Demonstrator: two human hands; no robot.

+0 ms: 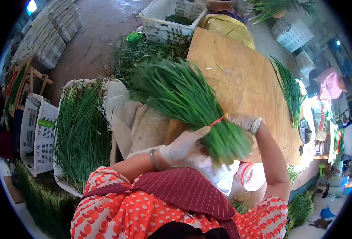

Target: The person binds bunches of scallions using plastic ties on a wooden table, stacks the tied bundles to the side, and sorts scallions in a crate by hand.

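Observation:
A large bunch of long green leafy stalks is held at a slant over the near left part of the wooden board. A red band circles it. My left hand, in a whitish glove, grips the bunch from below left, its fingers partly hidden behind the stalks. My right hand, also gloved, is at the right side of the bunch by the red band, fingers closed around there. The lower end of the bunch is blurred.
Left, a white crate holds more green stalks. Loose greens lie beyond, near another white crate. Another bunch lies at the board's right edge. A co-worker's gloved hand is at the top. A clear tub stands below the board.

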